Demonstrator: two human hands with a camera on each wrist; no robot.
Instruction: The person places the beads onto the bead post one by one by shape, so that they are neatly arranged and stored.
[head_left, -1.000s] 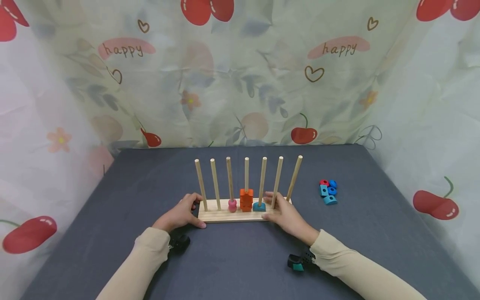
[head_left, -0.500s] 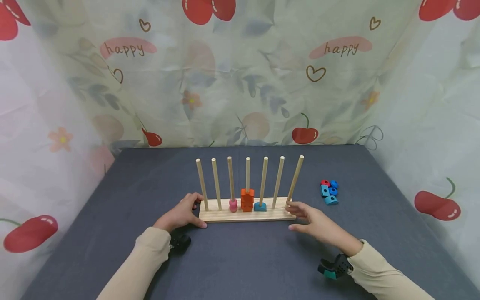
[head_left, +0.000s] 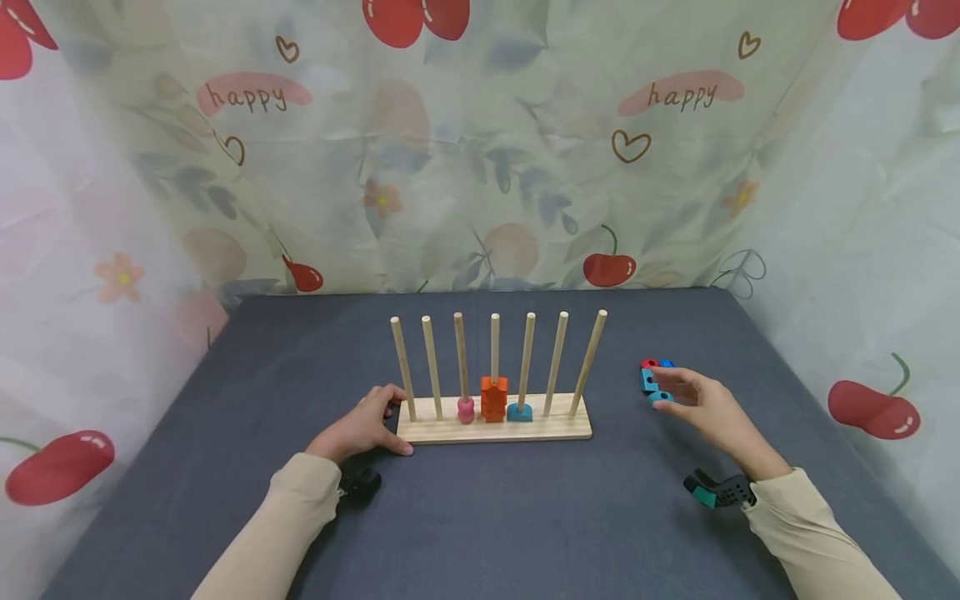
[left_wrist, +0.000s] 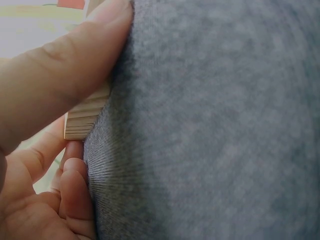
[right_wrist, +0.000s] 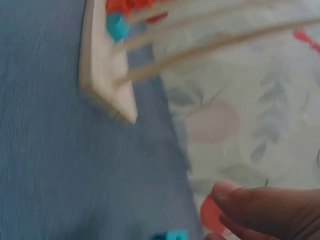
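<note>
A wooden peg rack (head_left: 555, 430) stands on the table with several upright pegs. One peg carries a pink bead (head_left: 466, 410), another several stacked orange blocks (head_left: 493, 400), and another a teal half-round block (head_left: 520, 413). My left hand (head_left: 363, 427) grips the rack's left end, thumb at the front and fingers behind; the left wrist view shows the thumb on the wooden base (left_wrist: 82, 120). My right hand (head_left: 708, 415) is at the loose blocks to the right, fingers and thumb spread apart. A light-blue rectangular block (head_left: 648, 381) and a light-blue arched block (head_left: 660, 397) show beside its fingertips.
A red piece (head_left: 649, 364) and a blue piece (head_left: 667, 363) lie behind the light-blue blocks, partly covered by the right hand. The dark grey tabletop (head_left: 480, 525) meets a printed curtain (head_left: 450, 167) at its back edge.
My right hand has let go of the rack's right part and moved right to the loose blocks, covering some. My left hand and the rack have stayed put.
</note>
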